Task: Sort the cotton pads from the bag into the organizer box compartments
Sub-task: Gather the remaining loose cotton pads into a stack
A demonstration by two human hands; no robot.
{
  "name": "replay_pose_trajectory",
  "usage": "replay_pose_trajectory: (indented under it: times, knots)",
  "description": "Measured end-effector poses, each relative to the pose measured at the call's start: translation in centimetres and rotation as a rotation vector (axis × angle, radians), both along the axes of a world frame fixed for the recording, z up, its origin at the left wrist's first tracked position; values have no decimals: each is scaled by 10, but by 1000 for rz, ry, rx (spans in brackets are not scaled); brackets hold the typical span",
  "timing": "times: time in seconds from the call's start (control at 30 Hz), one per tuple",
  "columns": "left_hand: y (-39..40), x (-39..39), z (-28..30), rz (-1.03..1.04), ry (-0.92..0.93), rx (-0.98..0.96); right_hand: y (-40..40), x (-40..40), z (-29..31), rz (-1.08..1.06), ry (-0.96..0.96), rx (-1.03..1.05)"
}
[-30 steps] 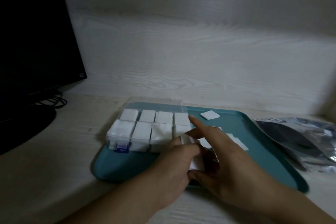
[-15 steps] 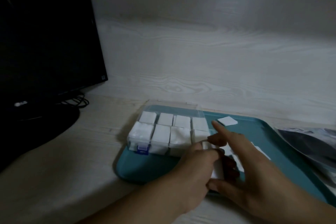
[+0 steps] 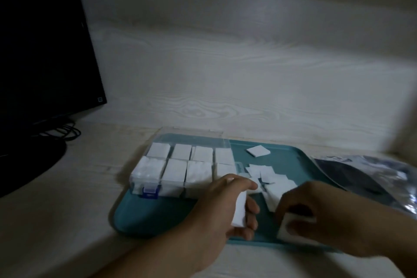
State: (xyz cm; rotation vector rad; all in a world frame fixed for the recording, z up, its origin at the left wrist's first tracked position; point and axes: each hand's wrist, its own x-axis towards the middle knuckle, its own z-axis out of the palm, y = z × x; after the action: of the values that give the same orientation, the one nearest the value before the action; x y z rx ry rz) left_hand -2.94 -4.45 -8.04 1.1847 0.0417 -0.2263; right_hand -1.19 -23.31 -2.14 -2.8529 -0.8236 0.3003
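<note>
No writing can be read here; the small mark on the monitor (image 3: 45,52) corner is too tiny. Your left hand (image 3: 225,207) curls around a small stack of pads (image 3: 307,211), just in front of the organizer box (image 3: 180,169). A moment ago both hands were together on that stack; now your right hand (image 3: 320,216) has moved away and pinches a pad (image 3: 284,229) low over the teal tray (image 3: 146,216). Loose pads (image 3: 270,178) lie beside the box, and one pad (image 3: 258,150) sits alone farther back. Every compartment you can see holds white pads. The shiny bag (image 3: 372,178) lies right of the tray. Your left hand hides the box's near right corner.
</note>
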Motion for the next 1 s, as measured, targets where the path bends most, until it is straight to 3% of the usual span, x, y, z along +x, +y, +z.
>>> replay_pose_trajectory:
  times: [0.07,0.13,0.23,0.3,0.43,0.57,0.83,1.0]
  knots:
    - [-2,0,-1,2,-17,14,-3,4,1,-28,-73,165]
    - [-3,0,-2,14,-25,11,-2,8,1,-89,-105,574]
    - [-5,1,-1,17,-5,-48,8,10,-7,-160,74,1172]
    - [-6,1,1,3,5,-87,17,9,-13,-160,206,1294]
    - [-6,1,1,-24,-35,-94,27,7,-25,-196,413,1282]
    - [-7,1,-2,-50,-72,-114,37,3,-32,-265,469,1371]
    - [-6,0,-4,-123,-105,-67,55,-8,-36,-324,70,1268]
    - [-5,-2,-3,-101,-149,24,50,-5,-42,-265,-52,1035]
